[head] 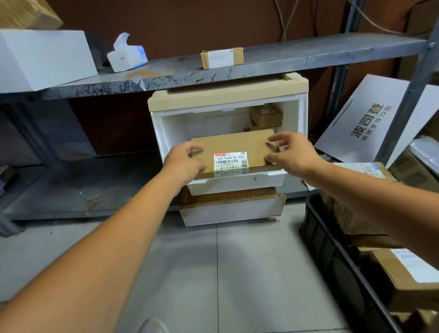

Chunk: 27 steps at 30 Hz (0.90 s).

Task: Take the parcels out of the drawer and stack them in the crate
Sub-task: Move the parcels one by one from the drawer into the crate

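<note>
Storeroom: grey tiled floor, brown back wall, grey metal shelving (309, 53). Under the shelf stands a white drawer unit (227, 94) with a tan top.

Upper drawer (236, 183) is pulled out. A flat cardboard parcel (235, 145) sits level over it, with a white barcode label (230, 163) at its near edge. The parcel hides the drawer's inside, so it is unclear whether it rests on anything there.

Left hand (184, 163): fingers curled round the parcel's left edge, gripping. Right hand (293, 153): thumb at the near right corner, fingers on the right edge, gripping.

Lower drawer (232, 213) is also partly out; a brown surface shows in it, kind not clear.

Small brown cartons (267, 116) show at the rear right of the open bay; inside or behind the unit, cannot tell.

Black crate (319, 234) is on the floor at right and holds several cardboard parcels (413, 275). It is partly covered by the right forearm and cut off by the frame edge; no count is possible.

On the shelf: a small taped parcel (222, 57), a tissue pack (126, 55), a white foam box (29, 57).
</note>
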Motion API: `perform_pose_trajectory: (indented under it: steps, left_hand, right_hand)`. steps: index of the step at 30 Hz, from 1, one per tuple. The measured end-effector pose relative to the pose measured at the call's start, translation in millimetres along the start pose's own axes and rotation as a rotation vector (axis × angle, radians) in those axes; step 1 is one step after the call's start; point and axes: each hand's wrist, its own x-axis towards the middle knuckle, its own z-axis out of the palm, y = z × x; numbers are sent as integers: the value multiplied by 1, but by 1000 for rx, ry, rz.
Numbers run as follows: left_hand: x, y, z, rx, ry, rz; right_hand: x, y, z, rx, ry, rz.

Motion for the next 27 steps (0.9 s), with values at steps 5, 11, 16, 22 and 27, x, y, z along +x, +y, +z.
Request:
perform_pose_trajectory:
  steps: [5, 11, 16, 22, 27]
  left_hand:
    - [-2, 4, 4, 101, 28, 42]
    - [-1, 11, 5, 153, 10, 77]
    - [5, 22, 5, 181, -4, 118]
    - [10, 34, 27, 182, -24, 163]
    - [14, 48, 62, 194, -69, 193]
  right_hand:
    - [-3, -3, -3, -100, 17, -49]
    - [-3, -3, -10, -187, 20, -99]
    - [-5, -3, -21, -217, 56, -127]
    - [-7, 6, -48, -270, 83, -111]
    - [-14, 25, -79, -315, 125, -44]
